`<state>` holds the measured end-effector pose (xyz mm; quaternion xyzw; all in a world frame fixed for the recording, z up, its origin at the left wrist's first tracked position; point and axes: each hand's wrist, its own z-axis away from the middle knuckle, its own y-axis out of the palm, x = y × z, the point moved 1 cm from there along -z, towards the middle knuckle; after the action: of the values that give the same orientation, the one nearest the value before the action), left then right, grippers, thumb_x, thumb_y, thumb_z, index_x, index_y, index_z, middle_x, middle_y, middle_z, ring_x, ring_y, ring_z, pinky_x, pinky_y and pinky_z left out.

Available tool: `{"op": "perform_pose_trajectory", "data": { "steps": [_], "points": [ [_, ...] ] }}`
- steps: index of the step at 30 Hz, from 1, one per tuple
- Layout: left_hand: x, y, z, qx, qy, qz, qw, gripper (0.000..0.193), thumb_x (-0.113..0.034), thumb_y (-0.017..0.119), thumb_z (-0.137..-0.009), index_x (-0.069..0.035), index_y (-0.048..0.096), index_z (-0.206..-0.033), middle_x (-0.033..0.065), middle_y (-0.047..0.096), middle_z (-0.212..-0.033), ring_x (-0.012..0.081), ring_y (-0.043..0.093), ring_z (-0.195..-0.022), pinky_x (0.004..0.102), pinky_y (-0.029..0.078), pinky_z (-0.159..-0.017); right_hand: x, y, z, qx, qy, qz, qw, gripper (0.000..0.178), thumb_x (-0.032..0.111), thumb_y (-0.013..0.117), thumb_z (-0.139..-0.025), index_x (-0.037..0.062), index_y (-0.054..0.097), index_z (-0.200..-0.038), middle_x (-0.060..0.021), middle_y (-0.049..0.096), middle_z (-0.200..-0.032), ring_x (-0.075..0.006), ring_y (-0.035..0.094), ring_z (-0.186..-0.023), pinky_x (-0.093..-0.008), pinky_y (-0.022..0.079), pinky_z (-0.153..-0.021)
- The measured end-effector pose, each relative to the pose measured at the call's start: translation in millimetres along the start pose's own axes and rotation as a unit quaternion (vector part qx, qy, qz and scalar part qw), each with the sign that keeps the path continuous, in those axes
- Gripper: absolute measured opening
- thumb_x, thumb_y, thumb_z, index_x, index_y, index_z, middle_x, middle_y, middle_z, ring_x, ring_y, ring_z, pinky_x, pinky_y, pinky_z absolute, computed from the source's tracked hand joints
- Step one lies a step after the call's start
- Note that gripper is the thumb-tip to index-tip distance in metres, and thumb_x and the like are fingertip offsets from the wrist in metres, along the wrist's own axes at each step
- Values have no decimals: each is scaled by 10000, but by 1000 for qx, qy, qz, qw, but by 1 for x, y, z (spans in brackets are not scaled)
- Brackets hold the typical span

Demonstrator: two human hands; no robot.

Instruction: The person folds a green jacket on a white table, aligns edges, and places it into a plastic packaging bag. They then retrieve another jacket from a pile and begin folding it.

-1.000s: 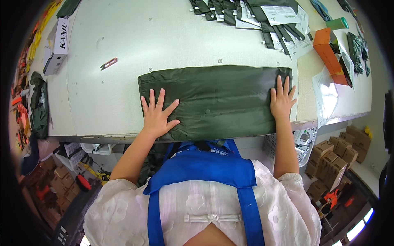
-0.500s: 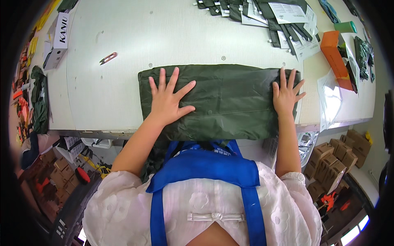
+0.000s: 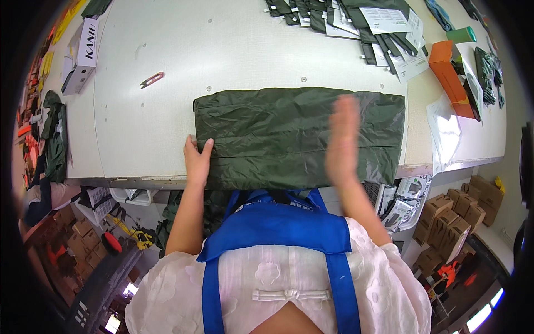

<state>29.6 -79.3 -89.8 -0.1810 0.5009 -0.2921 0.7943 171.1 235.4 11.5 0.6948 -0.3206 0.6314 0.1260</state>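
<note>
One slab of dark green fabric (image 3: 267, 128) lies lengthwise along the near edge of the pale table (image 3: 144, 133), right in front of the person, pretty flat but crinkled all over. The left hand (image 3: 197, 161) is at its left end, thumb over the border and the other fingers off to the outside; can't tell whether it's actually pinching the edge or just butted up against it. The right hand (image 3: 344, 142) is over the right half, fingers straight and together, palm turned on edge, not gripping anything as far as I can see. It's blurred though, so no idea if it's touching. Looks to me like the smoothing and squaring-up step, since those wrinkles aren't out yet. If so, imo the next move calls for a steady left end and a flat right palm, without dragging the layers crooked. The red-handled snips (image 3: 152, 80) lie well apart, beyond the fabric's left end, untouched.
</note>
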Motion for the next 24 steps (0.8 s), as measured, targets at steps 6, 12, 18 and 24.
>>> {"op": "perform_pose_trajectory", "data": {
  "steps": [6,12,18,24],
  "points": [
    [-107,-33,36,255,-28,269,928,615,-106,656,-816,43,359,-1334,154,546,-1195,237,569,-1058,352,481,-893,-57,52,39,98,110,-63,987,670,436,277,-1001,-32,168,-1469,-177,191,-1537,-281,161,-1431,-360,125,-1153],
    [-268,66,141,461,94,241,849,863,-152,664,-838,34,55,-1419,166,606,-1013,210,642,-777,345,545,-692,-72,31,36,16,230,-496,837,656,470,295,-1002,19,196,-1468,-151,255,-1496,-239,254,-1375,-352,217,-1126],
    [-244,186,178,314,568,-35,760,794,-235,708,-767,-66,293,-1423,222,271,-1457,368,359,-1286,460,336,-1029,-92,-7,55,-113,291,-631,710,605,440,329,-995,16,269,-1423,-135,364,-1366,-219,347,-1248,-335,283,-1056],
    [-136,165,130,411,341,-41,844,1163,-320,816,-660,-122,35,-1499,298,12,-1504,434,58,-1415,478,168,-1139,-100,-20,52,-185,292,-644,682,556,410,363,-988,14,342,-1378,-118,473,-1235,-199,441,-1121,-318,349,-986]
  ]
}}
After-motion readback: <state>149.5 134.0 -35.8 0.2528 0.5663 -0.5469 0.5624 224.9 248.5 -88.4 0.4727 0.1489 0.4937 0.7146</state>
